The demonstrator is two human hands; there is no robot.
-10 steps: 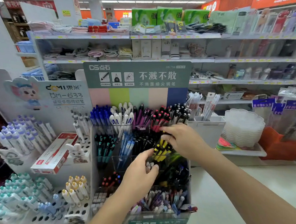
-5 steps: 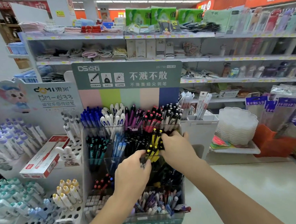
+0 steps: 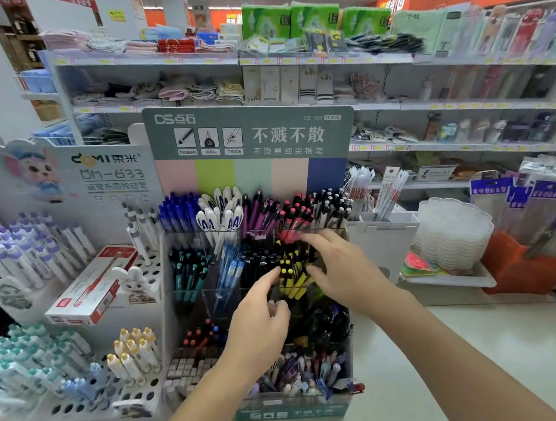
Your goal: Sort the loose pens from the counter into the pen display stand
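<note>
We have our right hand (image 3: pixel 341 268) curled round the yellow pens (image 3: pixel 293 275), fingers over their tops, thumb under. They stand in a middle compartment of the pen display stand (image 3: pixel 259 308). Our left hand (image 3: pixel 260 327), just below, looks loosely curled; whether it pinches anything we cannot tell. We judge we are seating them. Next, nudge them straight. Black pens (image 3: pixel 261 262) crowd the left; red pens (image 3: pixel 290 222) bristle above.
</note>
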